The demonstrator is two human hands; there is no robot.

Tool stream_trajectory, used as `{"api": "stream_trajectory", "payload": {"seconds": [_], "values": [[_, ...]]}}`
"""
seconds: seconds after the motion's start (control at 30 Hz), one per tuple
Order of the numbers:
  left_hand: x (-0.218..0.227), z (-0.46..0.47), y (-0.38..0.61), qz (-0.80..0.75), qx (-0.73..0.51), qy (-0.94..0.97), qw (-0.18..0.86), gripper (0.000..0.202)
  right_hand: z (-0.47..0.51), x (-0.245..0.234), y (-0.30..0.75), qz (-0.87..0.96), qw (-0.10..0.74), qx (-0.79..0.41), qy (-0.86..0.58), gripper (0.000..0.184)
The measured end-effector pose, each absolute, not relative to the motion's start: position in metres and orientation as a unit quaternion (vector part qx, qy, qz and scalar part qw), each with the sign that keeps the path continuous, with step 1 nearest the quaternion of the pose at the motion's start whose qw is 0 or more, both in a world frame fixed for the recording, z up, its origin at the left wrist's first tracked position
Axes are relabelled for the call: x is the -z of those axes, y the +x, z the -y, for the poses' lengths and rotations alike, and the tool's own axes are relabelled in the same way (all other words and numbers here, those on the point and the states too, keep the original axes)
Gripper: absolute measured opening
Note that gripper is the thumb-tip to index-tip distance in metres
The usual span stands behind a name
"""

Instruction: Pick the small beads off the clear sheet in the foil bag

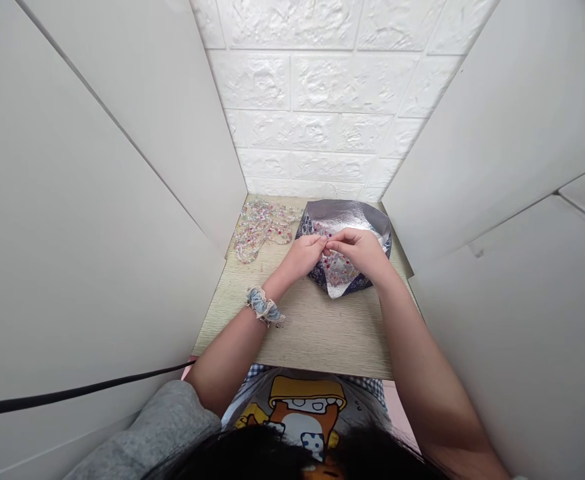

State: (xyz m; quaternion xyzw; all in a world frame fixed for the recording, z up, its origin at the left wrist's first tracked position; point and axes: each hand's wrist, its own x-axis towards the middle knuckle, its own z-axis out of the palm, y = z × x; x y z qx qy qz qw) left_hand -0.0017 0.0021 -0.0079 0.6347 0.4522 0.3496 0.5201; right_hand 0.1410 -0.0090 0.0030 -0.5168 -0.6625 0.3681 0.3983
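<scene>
My left hand [305, 257] and my right hand [361, 250] meet fingertip to fingertip over an open bag with a silver lining [345, 212]. Both are closed in a pinch, and what sits between the fingers is too small to make out. Loose small beads [341, 272], clear, pink and red, lie on the bag's shiny inside just below my fingers. Dark patterned outer sides of the bag show around its edges. To the left of my hands, strands of multicoloured beads [260, 227] lie in a tangled heap on the wooden tabletop [322, 333].
A white brick-patterned wall [317, 80] closes off the back. Plain white panels stand close on the left [122, 167] and right [497, 167]. A black cord [87, 389] crosses at lower left. A blue scrunchie [263, 307] circles my left wrist.
</scene>
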Motion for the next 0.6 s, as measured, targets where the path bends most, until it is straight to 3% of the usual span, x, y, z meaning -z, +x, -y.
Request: {"api": "stream_trajectory", "payload": {"seconds": [0.23,0.6], "values": [[0.01,-0.003,-0.002,-0.471,-0.34,0.634,0.511,0.034,0.011,-0.006,0.138,0.715,0.392,-0.274,-0.51,0.011],[-0.005,0.002,-0.001,-0.41,-0.349,0.528,0.656,0.02,0.015,-0.011,0.137,0.72,0.407,-0.275,-0.491,0.014]]}}
